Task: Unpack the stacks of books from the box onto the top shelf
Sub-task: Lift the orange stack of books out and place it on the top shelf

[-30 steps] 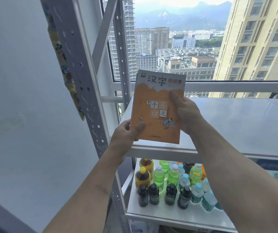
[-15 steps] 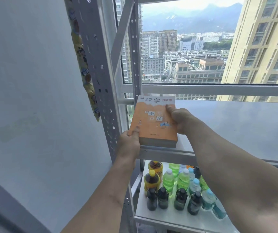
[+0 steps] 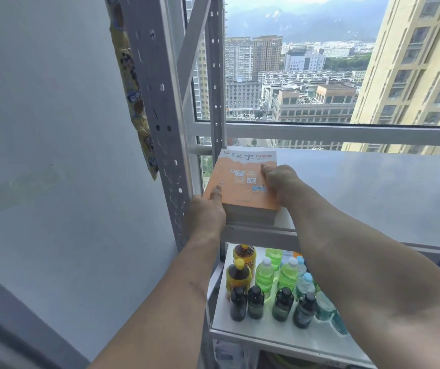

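Top shelf (image 3: 373, 187): both hands grip book stack (image 3: 242, 187), cover "汉字".

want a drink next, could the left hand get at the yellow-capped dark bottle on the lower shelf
Probably yes, once it lets go: the left hand now grips the orange-covered book stack, and the yellow-capped dark bottle stands unobstructed at the lower shelf's open left side.

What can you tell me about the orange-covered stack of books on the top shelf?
The orange-covered stack of books lies flat at the left front corner of the white top shelf, beside the grey perforated upright post. The top cover is orange with a white band bearing printed characters, small white character tiles and a little cartoon. Pale page edges show at the front, several books deep. The left hand grips its near left corner, thumb on the cover; the right hand holds its right edge.
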